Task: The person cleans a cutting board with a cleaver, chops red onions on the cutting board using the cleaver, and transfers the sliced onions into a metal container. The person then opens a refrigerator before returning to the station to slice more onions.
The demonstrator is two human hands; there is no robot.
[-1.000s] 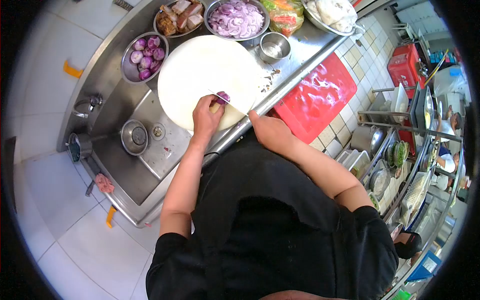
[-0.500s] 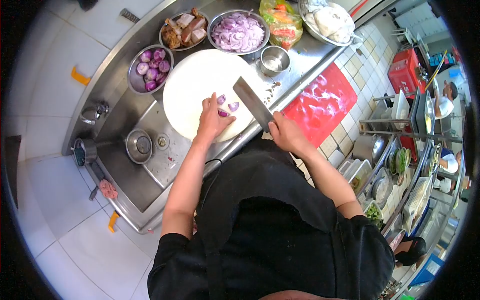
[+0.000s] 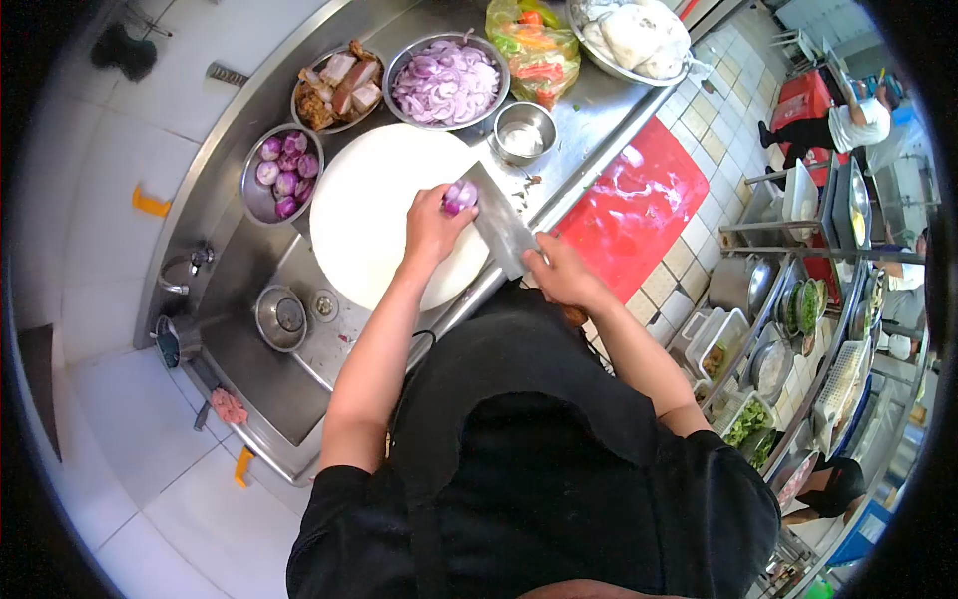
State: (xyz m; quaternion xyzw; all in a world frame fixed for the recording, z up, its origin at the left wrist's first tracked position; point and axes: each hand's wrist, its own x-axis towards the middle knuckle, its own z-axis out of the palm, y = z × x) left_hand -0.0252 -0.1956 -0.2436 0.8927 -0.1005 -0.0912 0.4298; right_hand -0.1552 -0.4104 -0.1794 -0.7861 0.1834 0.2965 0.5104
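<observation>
On the round white cutting board, my left hand is closed around red onion pieces, their purple and white sides showing past the fingertips. The cleaver is in my right hand, which wraps its handle at the board's near right edge. Its broad grey blade faces up, with the far end close beside the onion; whether they touch I cannot tell. Behind the board sits a steel bowl of sliced red onion. A bowl of whole peeled red onions stands at the left.
Cooked meat chunks fill another bowl at the back. A small steel bowl, a bag of vegetables and a bowl of pale poultry stand to the right. The sink lies left, a red board right. A co-worker stands far right.
My left hand has gathered the separate onion pieces from the board into its grip. The cleaver has turned to show more of its blade. The view has shifted, and a co-worker shows more fully.
</observation>
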